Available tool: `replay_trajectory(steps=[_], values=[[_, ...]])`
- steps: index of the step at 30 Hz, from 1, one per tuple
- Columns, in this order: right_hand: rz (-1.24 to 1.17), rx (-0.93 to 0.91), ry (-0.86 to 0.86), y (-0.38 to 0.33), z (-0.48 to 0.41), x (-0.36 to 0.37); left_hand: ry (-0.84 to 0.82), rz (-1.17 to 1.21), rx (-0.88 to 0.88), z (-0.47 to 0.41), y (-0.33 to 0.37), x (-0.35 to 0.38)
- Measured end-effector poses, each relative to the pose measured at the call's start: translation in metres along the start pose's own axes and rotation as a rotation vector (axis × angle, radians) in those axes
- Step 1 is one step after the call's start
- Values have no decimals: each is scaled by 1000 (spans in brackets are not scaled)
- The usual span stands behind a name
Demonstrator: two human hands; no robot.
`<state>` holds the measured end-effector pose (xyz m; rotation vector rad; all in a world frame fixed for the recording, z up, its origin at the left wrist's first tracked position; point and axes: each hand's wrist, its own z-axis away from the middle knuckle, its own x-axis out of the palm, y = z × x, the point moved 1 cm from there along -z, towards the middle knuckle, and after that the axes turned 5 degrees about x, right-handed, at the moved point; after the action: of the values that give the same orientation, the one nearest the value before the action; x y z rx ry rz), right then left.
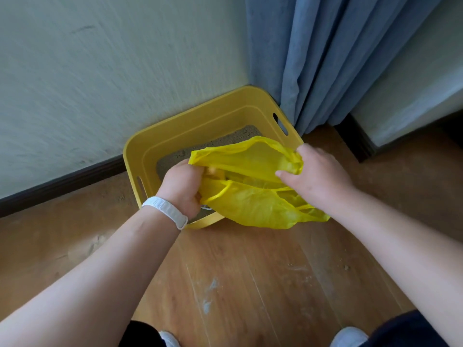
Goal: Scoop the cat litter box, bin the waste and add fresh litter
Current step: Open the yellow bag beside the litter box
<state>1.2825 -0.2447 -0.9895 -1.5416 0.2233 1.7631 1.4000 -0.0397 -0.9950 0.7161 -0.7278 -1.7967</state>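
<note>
A yellow litter box (175,136) stands in the room's corner against the wall, with grey-brown litter (225,141) showing in its far half. Over its near half I hold a thin yellow plastic bag (250,206), stretched between both hands. My left hand (181,186), with a white band on the wrist, grips the bag's left edge in a fist. My right hand (318,176) pinches the bag's bunched right edge. The bag hides the box's near rim and most of the litter.
A blue curtain (338,58) hangs just right of the box. A dark baseboard (62,184) runs along the pale wall. The wooden floor (250,284) in front carries scattered litter grains and pale dust smears. My shoes show at the bottom edge.
</note>
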Motion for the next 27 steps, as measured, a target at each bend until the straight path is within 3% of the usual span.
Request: replay_trajectory(steps=[4, 8, 9, 14, 18, 23, 27], values=[[12, -41, -13, -1, 1, 1, 123, -59, 126, 3, 4, 5], [-44, 35, -55, 5, -1, -1, -13, -79, 154, 14, 9, 3], [-51, 53, -79, 6, 0, 0, -45, -139, 168, 16, 7, 1], [-113, 117, -149, 3, 1, 6, -59, -777, 589, 27, -18, -9], [-167, 132, -217, -1, 16, 26, -170, -925, 545, 19, -46, -39], [-173, 89, -311, -3, 53, 74, -164, -822, 355, 11, -85, -88], [-268, 121, -386, -4, 69, 101, -228, -1005, 352, 18, -115, -110]])
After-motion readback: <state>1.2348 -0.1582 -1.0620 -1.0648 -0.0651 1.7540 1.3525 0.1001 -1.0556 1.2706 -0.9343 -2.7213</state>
